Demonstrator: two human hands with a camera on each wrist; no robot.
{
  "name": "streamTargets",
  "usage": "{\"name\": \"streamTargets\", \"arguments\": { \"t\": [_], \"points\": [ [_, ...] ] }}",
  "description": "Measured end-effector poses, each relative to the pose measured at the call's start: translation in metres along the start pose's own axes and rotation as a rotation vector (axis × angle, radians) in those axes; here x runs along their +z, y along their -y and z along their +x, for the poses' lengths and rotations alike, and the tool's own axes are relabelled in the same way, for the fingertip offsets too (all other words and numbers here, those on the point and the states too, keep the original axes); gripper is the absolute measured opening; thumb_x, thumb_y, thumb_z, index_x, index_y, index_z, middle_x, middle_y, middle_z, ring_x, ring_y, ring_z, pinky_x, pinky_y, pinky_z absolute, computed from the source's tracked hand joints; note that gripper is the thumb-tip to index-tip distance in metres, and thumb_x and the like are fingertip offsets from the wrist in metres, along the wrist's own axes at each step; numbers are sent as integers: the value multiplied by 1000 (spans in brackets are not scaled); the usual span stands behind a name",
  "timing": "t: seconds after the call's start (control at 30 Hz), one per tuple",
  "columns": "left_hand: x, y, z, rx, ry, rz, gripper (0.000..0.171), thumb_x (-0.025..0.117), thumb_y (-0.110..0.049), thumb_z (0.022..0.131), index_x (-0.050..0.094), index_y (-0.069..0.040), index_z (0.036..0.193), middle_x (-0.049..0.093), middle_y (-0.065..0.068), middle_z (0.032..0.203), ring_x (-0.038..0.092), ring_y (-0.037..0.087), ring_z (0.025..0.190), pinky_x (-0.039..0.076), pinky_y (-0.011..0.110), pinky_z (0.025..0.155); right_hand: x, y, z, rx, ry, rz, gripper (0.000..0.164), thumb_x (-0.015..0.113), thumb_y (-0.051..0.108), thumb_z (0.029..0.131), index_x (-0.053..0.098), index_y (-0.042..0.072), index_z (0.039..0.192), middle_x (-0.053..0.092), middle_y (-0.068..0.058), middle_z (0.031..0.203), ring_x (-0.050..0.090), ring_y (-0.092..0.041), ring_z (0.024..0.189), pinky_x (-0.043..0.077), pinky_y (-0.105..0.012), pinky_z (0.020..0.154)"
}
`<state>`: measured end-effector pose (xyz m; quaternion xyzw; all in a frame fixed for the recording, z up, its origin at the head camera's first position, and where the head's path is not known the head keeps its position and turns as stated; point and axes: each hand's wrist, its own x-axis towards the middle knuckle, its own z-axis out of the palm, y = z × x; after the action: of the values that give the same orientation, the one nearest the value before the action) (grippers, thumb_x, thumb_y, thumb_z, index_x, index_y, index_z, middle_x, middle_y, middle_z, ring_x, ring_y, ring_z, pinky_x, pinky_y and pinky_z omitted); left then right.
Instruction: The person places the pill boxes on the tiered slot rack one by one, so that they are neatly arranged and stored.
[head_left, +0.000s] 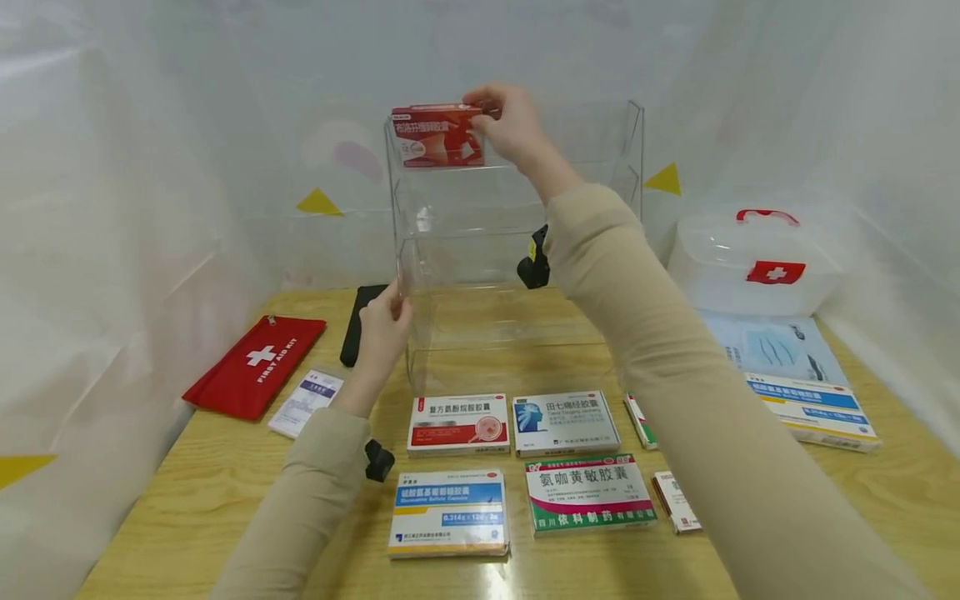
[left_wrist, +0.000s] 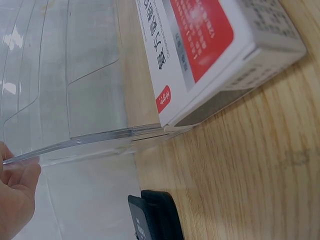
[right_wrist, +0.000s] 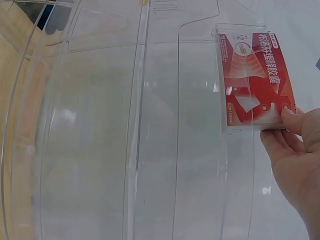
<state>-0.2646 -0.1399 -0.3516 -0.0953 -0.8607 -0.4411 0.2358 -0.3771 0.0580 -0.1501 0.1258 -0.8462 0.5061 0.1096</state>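
Observation:
My right hand [head_left: 512, 123] holds a red medicine box [head_left: 435, 137] by its right end, thumb on the front face. That box stands upright at the left end of the top tier of a clear acrylic display rack [head_left: 480, 200]; in the right wrist view the tier's clear front lip overlaps the red box [right_wrist: 255, 80]. Lower down, my left hand [head_left: 384, 329] pinches the edge of the rack's left side panel. The left wrist view shows its thumb and fingers [left_wrist: 22, 177] at that thin clear edge.
Several medicine boxes lie before the rack, including a red-and-white box [head_left: 458, 425] and a green-and-pink box [head_left: 588, 493]. A red first aid pouch [head_left: 255, 367] and dark case [head_left: 360, 325] lie left. A white first aid box [head_left: 750, 258] stands right, behind a blue packet [head_left: 780, 346].

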Motion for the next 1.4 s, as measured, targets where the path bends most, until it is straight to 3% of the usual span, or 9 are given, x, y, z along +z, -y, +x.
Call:
{"name": "streamTargets", "arguments": {
  "t": [0.2,0.47,0.57,0.83,1.1,1.27,1.4],
  "points": [
    [-2,-1,-1,-12,3,11,45,50,-3,93,48,-5,137,69,23,99,50,20,57,36,17,47,3,3,-3,-38,38,-44,38,47,3,95,54,9,132,55,-9,131,52,-14,113,44,-20,87],
    [-5,-1,0,-15,8,16,46,50,-3,93,47,-7,138,67,24,107,56,24,63,43,23,53,-7,3,-12,-28,91,-120,49,48,15,97,38,15,145,37,0,150,33,-11,137,33,-19,106],
    [-5,0,1,-27,13,9,46,50,-2,93,47,-7,139,66,24,111,59,25,70,45,25,57,-17,1,-17,-57,82,-126,50,49,16,97,37,13,145,35,-2,151,32,-13,138,31,-17,107],
    [-3,0,6,-6,21,3,46,49,-3,93,46,-5,139,67,24,108,56,24,66,39,18,53,-58,-14,-43,-139,58,-85,50,50,21,97,38,11,144,37,-6,149,35,-14,136,30,-22,109],
    [-5,6,4,-39,27,25,46,49,-6,94,45,-7,140,65,21,116,60,23,73,44,23,57,-101,-45,-93,-162,66,17,48,52,22,96,42,8,141,44,-9,145,43,-17,131,34,-29,108],
    [-3,9,3,-11,13,33,46,49,-5,93,47,-8,139,69,23,100,47,19,54,36,22,46,-128,-75,-140,-121,89,45,48,54,24,95,44,9,140,49,-1,140,46,-12,127,38,-16,101],
    [-3,9,4,-1,10,28,45,49,-6,94,47,-8,138,70,23,98,44,17,52,33,21,44,-145,-97,-179,-103,81,0,45,53,24,95,47,11,138,54,9,133,49,-1,120,40,-8,93]
  ]
}}
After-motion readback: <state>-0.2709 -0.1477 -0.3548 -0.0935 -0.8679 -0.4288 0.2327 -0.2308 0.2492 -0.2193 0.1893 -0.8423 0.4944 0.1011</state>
